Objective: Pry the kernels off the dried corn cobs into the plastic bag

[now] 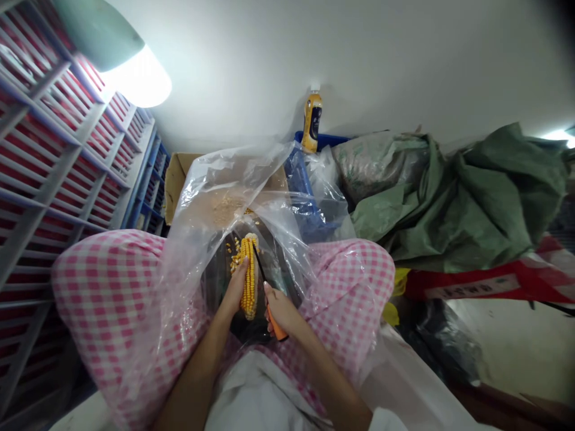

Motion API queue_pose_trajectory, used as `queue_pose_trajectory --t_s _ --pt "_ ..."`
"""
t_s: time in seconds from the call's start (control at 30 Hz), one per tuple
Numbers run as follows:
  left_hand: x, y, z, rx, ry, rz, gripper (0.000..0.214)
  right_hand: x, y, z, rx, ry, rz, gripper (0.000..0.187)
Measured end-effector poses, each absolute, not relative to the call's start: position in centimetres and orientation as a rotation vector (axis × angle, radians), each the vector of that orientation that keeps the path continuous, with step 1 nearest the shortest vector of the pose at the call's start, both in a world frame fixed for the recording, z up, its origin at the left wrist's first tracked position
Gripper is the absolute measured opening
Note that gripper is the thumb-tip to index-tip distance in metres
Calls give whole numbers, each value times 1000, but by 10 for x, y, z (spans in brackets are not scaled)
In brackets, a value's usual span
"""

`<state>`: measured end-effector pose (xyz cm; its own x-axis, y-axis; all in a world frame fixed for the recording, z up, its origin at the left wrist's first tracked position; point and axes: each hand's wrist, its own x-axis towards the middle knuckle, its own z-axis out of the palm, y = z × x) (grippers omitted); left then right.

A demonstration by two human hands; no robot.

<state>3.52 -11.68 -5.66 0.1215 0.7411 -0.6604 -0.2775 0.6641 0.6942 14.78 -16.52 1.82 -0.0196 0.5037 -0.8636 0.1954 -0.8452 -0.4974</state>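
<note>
1. Left hand [236, 286]: curled around the corn cob [248, 281], which is between the knees, over the clear plastic [197, 185].
2. Right hand [282, 311]: closed on the orange-handled tool [278, 328], its dark shaft against or just beside the cob's upper end; contact is unclear.
3. Step: probably prying off kernels [234, 261]; some lie loose.
4. Next move: likely calls for a steady cob and the tip worked along 1 row.

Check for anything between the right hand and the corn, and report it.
Only the tool in the right hand, its dark shaft at the upper end of the corn. Nothing else visible stands between them; loose kernels lie on the corn's other side, near the left hand.
</note>
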Motion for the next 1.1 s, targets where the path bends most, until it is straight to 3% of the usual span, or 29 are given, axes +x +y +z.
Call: queue_pose_trajectory --t_s 0.23,0.37,0.53,0.8,0.97,1.1 --pt "34 -121 -57 648 1317 733 62 158 -163 18 -2087 -871 1965 45" --pt "33 -121 -59 529 1295 768 57 153 -162 4 -2289 -1329 1685 53" --pt "28 -117 -54 358 1330 637 48 145 -162 -1 -2442 -1494 1319 38" --pt "24 -109 -39 169 1247 558 52 165 -153 16 -2405 -1519 1210 34" --pt "26 -108 -29 144 1197 606 52 170 -145 18 -2215 -1346 1358 57" --pt "31 -114 -27 210 1166 591 53 163 -124 13 -2055 -1152 1193 53"
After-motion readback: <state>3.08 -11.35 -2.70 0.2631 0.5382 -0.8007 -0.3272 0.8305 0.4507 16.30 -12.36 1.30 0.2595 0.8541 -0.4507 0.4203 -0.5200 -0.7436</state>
